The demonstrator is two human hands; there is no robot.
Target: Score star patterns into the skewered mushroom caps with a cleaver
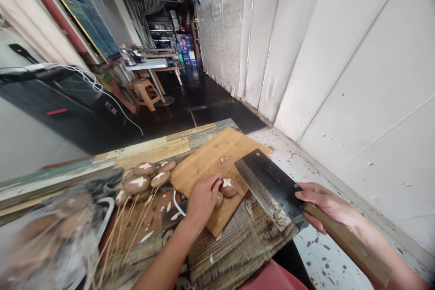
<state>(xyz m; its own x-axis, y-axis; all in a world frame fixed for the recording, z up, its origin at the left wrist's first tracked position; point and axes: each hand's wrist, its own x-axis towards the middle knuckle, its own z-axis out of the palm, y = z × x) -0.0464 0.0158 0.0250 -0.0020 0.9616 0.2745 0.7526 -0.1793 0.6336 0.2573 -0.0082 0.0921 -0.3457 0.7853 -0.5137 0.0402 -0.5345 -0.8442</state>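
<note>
My right hand (321, 204) grips the wooden handle of a broad, dark-bladed cleaver (268, 181), held tilted over the right edge of the cutting board. My left hand (204, 197) rests on the wooden cutting board (200, 156), its fingers curled against the left side of a brown mushroom (229, 187). That mushroom has a pale cross cut into its cap. Part of a smaller mushroom piece (219, 198) shows beside the fingers. Left of the board sits a pile of cross-cut mushrooms (137, 184). Thin wooden skewers (131, 229) lean among them.
A plastic bag of mushrooms (50, 235), blurred, lies at the lower left. White trimmings (147, 236) are scattered on the plank-patterned tabletop (234, 253). Beyond it stand a stool (144, 93) and a small table (146, 64). A white wall (322, 77) runs along the right.
</note>
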